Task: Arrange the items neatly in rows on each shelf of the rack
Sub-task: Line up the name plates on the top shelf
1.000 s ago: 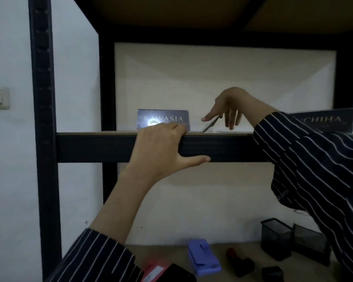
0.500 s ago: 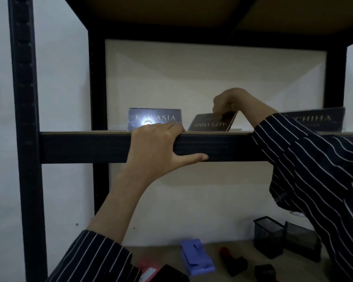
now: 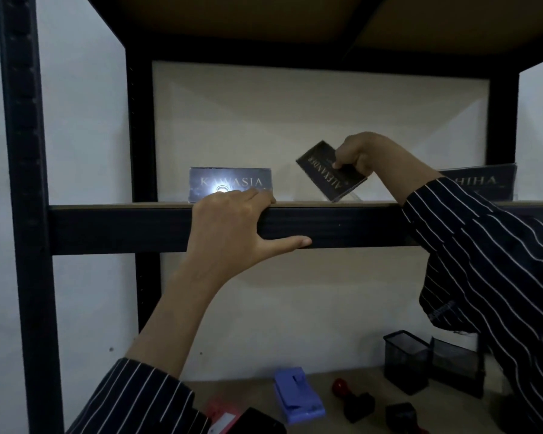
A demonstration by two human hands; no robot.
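ALEXANDER nameplate (image 3: pixel 331 170) lifted higher, tilted, right hand (image 3: pixel 356 156) pinching

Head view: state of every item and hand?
ALEXANDER nameplate: tilted, text upside down, held.
KAWASIA nameplate: upright on upper shelf.
right-end nameplate: upright, partly hidden by sleeve.
left hand: grips upper shelf's front edge.
right hand: pinches ALEXANDER nameplate.
mesh boxes: upright on lower shelf.

The right hand (image 3: pixel 355 155) pinches the dark ALEXANDER nameplate (image 3: pixel 322 172), which is tilted over the upper shelf (image 3: pixel 123 228). The left hand (image 3: pixel 232 227) grips that shelf's front edge, just before the upright KAWASIA nameplate (image 3: pixel 229 180). Two black mesh holders (image 3: pixel 406 361) stand on the lower shelf (image 3: pixel 342 380).
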